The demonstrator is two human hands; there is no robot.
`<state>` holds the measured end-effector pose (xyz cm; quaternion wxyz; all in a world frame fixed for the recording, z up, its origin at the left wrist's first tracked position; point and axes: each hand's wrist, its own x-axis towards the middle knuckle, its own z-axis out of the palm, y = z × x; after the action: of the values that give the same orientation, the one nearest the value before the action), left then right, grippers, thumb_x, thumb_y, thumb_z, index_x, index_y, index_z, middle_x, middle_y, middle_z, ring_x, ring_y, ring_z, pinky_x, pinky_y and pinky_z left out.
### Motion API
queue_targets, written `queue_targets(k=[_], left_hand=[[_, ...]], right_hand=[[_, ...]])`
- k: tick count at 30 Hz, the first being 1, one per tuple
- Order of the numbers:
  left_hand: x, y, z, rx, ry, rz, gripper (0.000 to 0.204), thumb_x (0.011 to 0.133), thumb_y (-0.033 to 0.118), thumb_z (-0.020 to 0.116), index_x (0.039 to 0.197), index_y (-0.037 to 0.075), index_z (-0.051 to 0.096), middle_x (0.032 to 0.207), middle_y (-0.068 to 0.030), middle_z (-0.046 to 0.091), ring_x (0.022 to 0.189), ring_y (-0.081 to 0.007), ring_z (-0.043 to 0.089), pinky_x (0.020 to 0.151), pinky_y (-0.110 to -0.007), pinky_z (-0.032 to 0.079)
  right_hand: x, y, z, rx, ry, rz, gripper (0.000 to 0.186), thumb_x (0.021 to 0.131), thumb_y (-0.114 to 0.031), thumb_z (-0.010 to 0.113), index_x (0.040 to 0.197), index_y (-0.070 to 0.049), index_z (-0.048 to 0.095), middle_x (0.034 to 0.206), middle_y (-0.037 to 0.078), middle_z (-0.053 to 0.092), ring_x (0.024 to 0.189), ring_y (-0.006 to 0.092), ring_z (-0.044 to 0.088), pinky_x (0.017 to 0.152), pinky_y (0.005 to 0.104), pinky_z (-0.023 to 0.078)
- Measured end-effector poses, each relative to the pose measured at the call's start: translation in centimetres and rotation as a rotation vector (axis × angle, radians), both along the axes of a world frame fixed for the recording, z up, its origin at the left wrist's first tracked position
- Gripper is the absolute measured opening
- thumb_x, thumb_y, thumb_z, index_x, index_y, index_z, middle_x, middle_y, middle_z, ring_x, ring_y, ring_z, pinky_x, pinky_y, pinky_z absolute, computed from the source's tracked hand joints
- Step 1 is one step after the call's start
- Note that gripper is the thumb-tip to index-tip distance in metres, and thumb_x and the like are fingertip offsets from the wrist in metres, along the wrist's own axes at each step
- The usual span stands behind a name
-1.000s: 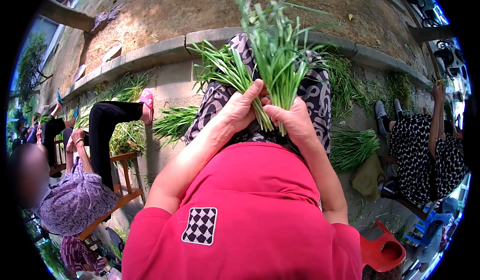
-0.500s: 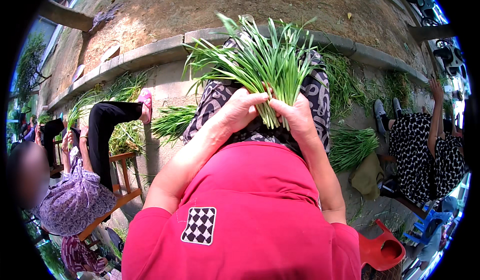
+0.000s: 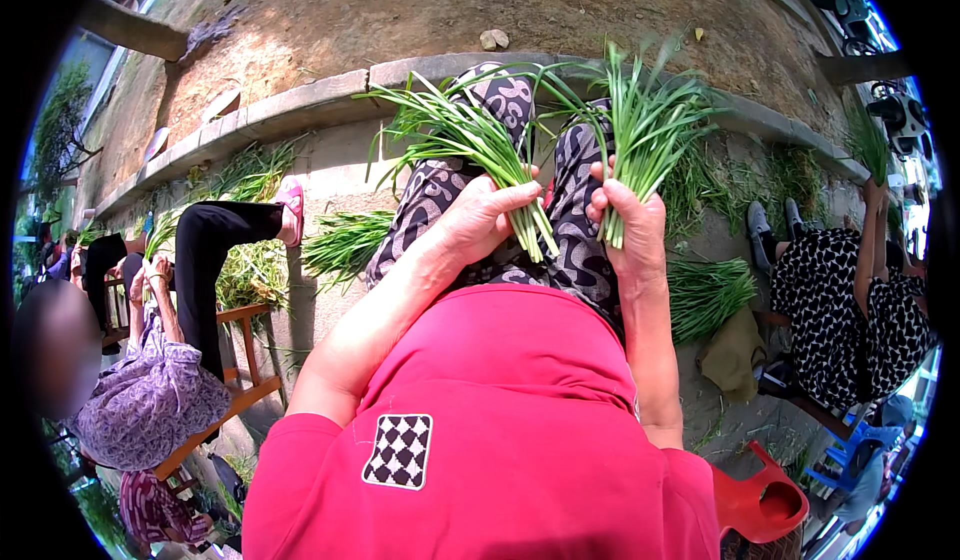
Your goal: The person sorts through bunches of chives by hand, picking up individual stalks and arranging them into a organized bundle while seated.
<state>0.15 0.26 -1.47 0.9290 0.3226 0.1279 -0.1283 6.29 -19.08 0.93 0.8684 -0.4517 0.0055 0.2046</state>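
Above trousers (image 3: 408, 215), hands (image 3: 476, 222) holding greens (image 3: 640, 135), fingers (image 3: 599, 201) part-hidden

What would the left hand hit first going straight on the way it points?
Probably the patterned right trouser leg. Height is unclear; if the left hand clears it, the right hand with its chive-like bunch looks next in line.

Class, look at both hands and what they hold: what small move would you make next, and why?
I would probably bring the right hand inward, laying its right bunch beside the left bunch in the left hand. Each hand grips separate green stalks, the lower ends of both bunches point toward the body, and only a gap over the trousers parts them.
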Motion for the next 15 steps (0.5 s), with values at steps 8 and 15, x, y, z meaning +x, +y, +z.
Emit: queue_targets(k=[8, 15], left_hand=[[-0.2, -0.4, -0.4, 0.06, -0.041, -0.019, 0.031, 0.088, 0.014, 0.066, 0.117, 0.005, 0.056, 0.103, -0.0057, 0.065, 0.088, -0.0145, 0.063, 0.078, -0.03, 0.053], [-0.4, -0.4, 0.3, 0.112, -0.069, -0.034, 0.036, 0.088, 0.019, 0.067, 0.119, 0.005, 0.056, 0.107, -0.0041, 0.064, 0.088, -0.0127, 0.061, 0.075, -0.027, 0.051]], right_hand=[[-0.7, 2.3, -0.4, -0.272, -0.198, 0.24, 0.029, 0.08, -0.003, 0.072, 0.106, -0.001, 0.059, 0.089, 0.003, 0.063, 0.073, 0.0106, 0.06, 0.066, 0.0235, 0.05], [-0.6, 2.7, -0.7, -0.299, -0.26, 0.324, 0.035, 0.081, -0.001, 0.071, 0.113, 0.001, 0.056, 0.097, 0.005, 0.063, 0.08, 0.0122, 0.062, 0.075, 0.0249, 0.052]])
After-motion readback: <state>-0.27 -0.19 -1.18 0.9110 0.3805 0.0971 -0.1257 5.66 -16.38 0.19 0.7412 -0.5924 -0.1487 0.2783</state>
